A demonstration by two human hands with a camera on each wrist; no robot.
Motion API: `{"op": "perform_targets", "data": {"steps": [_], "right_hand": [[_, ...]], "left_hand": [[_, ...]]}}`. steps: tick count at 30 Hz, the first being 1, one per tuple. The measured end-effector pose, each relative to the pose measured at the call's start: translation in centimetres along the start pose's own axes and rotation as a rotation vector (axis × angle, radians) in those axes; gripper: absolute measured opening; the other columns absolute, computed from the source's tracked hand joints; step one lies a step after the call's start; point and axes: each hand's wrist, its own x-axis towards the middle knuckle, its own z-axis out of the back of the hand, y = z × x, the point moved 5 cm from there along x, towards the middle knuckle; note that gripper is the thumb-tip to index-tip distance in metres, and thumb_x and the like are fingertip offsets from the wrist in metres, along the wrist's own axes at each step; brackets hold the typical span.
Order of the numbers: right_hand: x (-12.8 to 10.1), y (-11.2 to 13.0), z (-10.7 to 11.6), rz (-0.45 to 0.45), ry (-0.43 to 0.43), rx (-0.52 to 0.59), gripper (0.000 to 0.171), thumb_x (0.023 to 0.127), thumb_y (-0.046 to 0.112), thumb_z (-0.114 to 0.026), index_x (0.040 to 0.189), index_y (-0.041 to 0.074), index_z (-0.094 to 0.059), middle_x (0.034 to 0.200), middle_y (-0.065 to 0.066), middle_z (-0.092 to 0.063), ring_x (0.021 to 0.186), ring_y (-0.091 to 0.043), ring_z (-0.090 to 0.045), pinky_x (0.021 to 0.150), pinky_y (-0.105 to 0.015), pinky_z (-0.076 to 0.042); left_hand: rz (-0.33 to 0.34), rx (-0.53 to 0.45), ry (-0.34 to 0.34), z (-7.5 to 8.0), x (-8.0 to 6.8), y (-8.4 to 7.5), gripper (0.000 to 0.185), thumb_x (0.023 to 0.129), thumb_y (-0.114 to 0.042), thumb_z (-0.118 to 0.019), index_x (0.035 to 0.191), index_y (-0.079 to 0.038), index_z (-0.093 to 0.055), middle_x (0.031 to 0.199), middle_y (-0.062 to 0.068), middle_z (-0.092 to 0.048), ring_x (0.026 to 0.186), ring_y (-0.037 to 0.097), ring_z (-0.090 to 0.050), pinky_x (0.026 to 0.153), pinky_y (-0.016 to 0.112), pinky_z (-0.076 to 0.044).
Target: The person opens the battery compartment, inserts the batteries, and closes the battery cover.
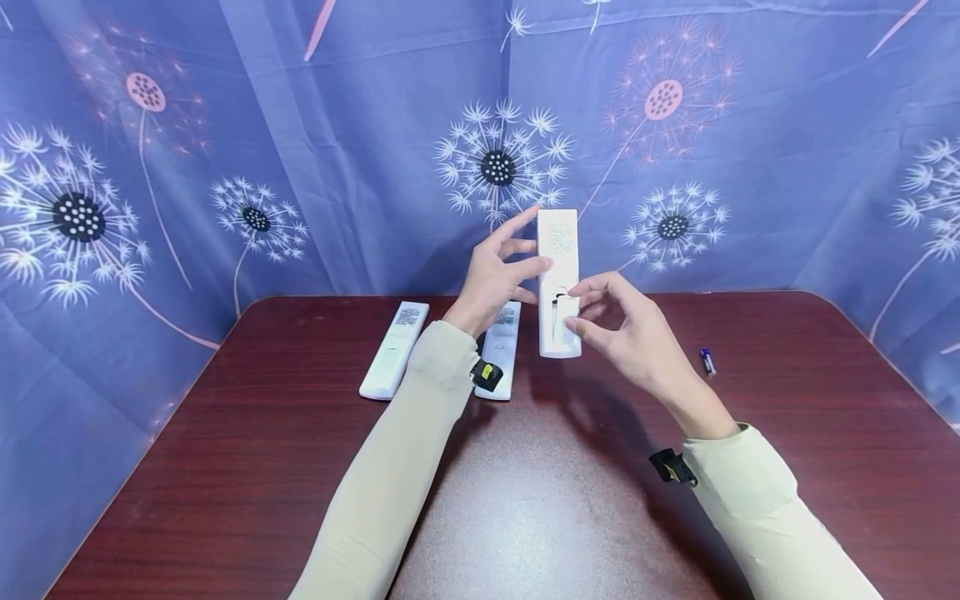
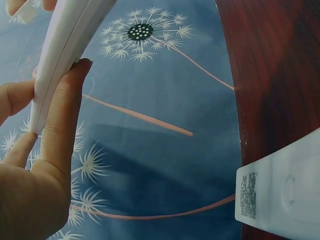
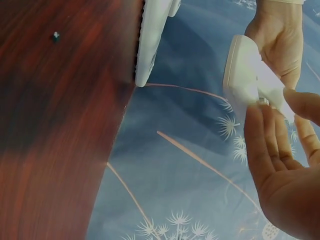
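Both your hands are raised in front of you, arms reaching forward in pale sleeves.
Your left hand [image 1: 491, 279] has its fingers spread and lightly bent, thumb pressing sideways; your right hand [image 1: 626, 329] pinches with thumb and fingertips, palm turned inward, a small clip at each wrist.

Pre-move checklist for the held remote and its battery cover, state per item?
1. Left hand holds the white remote upright above the table: ok.
2. Right hand pinches the battery cover at the remote's lower back: ok.
3. Cover fully seated or off: cannot tell.
4. Batteries inside the compartment: cannot tell.
5. Loose battery lying on the table right of the hands: ok.
6. Two other remotes lie flat behind the left forearm, apart from the held one: ok.
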Motion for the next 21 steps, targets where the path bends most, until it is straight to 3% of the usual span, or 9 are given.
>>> {"op": "perform_targets", "data": {"steps": [7, 15, 21], "right_hand": [[-0.05, -0.01, -0.14, -0.001, -0.001, 0.066, 0.030, 0.094, -0.007, -0.077, 0.120, 0.000, -0.065, 0.101, -0.014, -0.069, 0.086, -0.017, -0.067, 0.070, -0.020, -0.056], [-0.03, 0.01, -0.20, 0.017, -0.010, 0.190, 0.026, 0.094, -0.012, -0.073, 0.118, -0.005, -0.064, 0.098, -0.020, -0.068, 0.078, -0.024, -0.071, 0.067, -0.029, -0.063], [-0.01, -0.14, 0.18, -0.001, -0.018, 0.284, 0.028, 0.095, -0.014, -0.071, 0.121, -0.008, -0.062, 0.099, -0.023, -0.065, 0.079, -0.020, -0.072, 0.069, -0.033, -0.065]], "left_hand": [[0.008, -0.008, 0.005, 0.00, 0.02, 0.01, 0.072, 0.096, 0.001, -0.077, 0.155, -0.035, -0.058, 0.126, 0.013, -0.066, 0.094, 0.032, -0.074, 0.068, 0.048, -0.066], [0.006, -0.002, 0.019, -0.11, -0.04, -0.10, 0.074, 0.096, 0.001, -0.077, 0.158, -0.030, -0.054, 0.126, 0.014, -0.066, 0.093, 0.033, -0.074, 0.068, 0.048, -0.066], [0.013, 0.000, 0.010, -0.10, -0.05, -0.17, 0.074, 0.096, 0.000, -0.077, 0.157, -0.033, -0.055, 0.126, 0.012, -0.067, 0.094, 0.033, -0.074, 0.067, 0.048, -0.066]]}}
